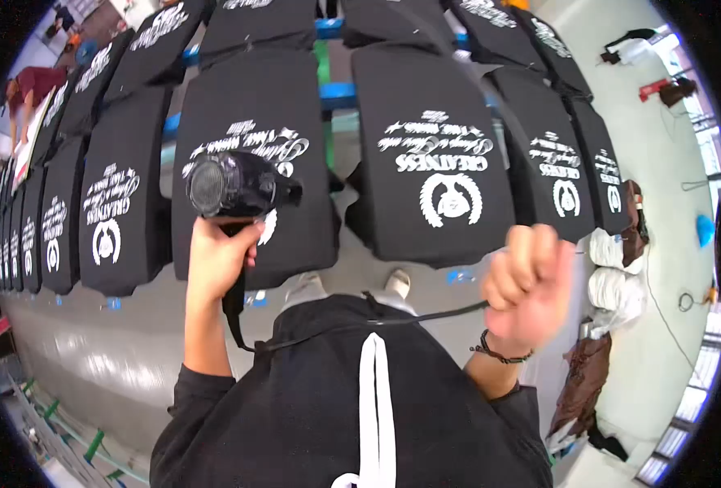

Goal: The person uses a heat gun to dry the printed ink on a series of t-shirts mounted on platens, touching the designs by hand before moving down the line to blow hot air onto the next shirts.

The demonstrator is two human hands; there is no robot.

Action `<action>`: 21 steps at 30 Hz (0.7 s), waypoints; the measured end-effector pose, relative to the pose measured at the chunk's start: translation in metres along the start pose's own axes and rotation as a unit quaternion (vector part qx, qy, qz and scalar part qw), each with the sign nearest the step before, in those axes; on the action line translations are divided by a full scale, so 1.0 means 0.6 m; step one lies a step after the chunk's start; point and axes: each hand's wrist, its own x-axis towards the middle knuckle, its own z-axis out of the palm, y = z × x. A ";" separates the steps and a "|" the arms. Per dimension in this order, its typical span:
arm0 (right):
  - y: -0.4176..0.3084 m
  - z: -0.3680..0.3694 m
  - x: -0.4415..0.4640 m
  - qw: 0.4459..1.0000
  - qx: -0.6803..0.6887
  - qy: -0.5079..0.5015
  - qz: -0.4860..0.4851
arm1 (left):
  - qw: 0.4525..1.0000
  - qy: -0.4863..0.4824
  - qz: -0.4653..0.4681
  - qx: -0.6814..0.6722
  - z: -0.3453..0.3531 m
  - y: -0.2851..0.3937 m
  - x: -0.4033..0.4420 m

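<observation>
A dark hair dryer (238, 185) is held up by my left hand (217, 259), whose fingers wrap round its handle. Its round grille faces left and its narrow end points right. Behind it lies a black shirt panel (251, 98) with white lettering, partly covered by the dryer. The black power cord (377, 320) hangs from the handle and crosses in front of my body to my right hand (527, 281). That hand is closed on the cord, slightly blurred, at the lower right of another printed black panel (434, 89).
Rows of similar black printed panels stretch left and away, laid on boards along blue-and-green framing (338, 93). At the far left a person (35, 85) leans over a panel. White wrapped bundles (613, 286) and brown cloth (586, 374) lie on the right. Green rails (93, 446) stand lower left.
</observation>
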 end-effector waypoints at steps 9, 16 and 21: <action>-0.090 -0.164 -0.020 0.907 -0.414 -0.045 0.067 | 0.980 -0.076 0.031 -0.180 0.400 0.062 -0.009; -0.170 -0.305 0.008 0.853 -0.516 0.071 -0.012 | 0.926 -0.203 0.117 -0.296 0.659 0.117 -0.057; -0.247 -0.382 0.056 0.875 -0.483 0.042 -0.015 | 0.915 -0.309 0.203 -0.163 0.730 0.123 -0.030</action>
